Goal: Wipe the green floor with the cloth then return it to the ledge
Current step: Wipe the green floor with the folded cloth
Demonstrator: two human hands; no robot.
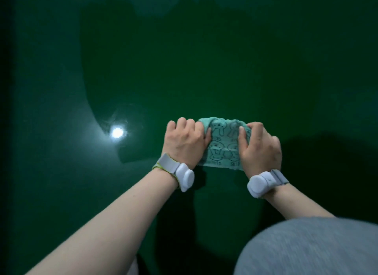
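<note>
Head view looks down on the glossy green floor (204,70), where a lamp's glare (117,133) shines left of the hands. The left hand (185,140) and right hand (258,146) each clutch one end of the teal cloth (223,143), bunched between them. White wristbands (185,177) circle both wrists; a grey-clad knee (311,248) fills the near right corner.

Single head view, looking forward-down, close over hands (223,143) above green floor (184,70).

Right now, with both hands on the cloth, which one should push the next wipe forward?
Probably the right hand: its fingers lie spread flat over the cloth, pressing it toward the green floor. The left hand only pinches the cloth's left edge.
</note>
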